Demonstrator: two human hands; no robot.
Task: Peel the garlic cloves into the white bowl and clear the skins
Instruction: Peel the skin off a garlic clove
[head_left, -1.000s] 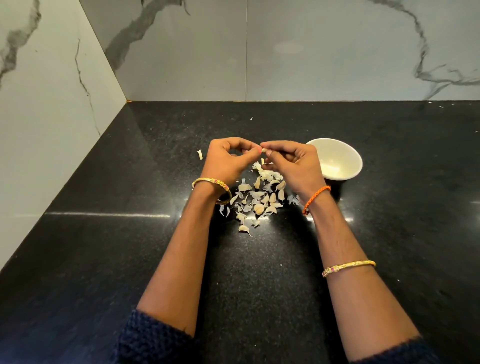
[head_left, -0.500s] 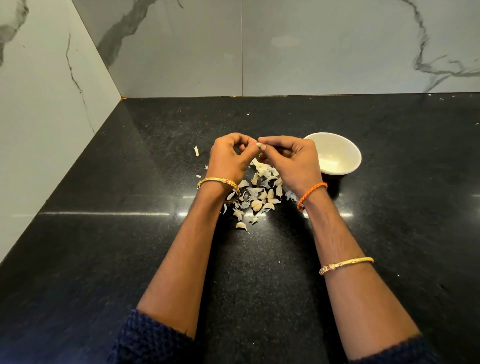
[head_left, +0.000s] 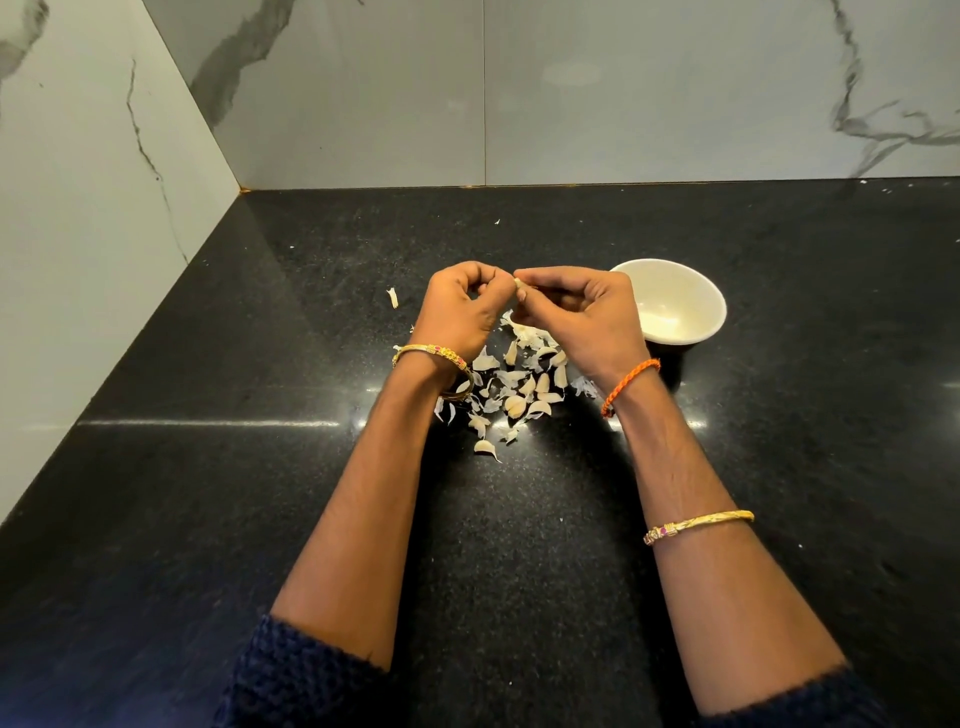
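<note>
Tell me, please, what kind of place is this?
Most likely a home kitchen: a black stone counter meets marble-look wall tiles in a corner, and garlic lies on it beside a white bowl.

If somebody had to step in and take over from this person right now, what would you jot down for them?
Left hand and right hand are both raised over the pile, pinching one garlic clove between their fingertips.
The white bowl sits on the black counter just right of the right hand; something pale lies inside, probably peeled cloves.
Loose cloves and skins lie heaped under the hands; one stray skin lies to the left.
Left: finish this clove, peel the rest, clear the skins.
</note>
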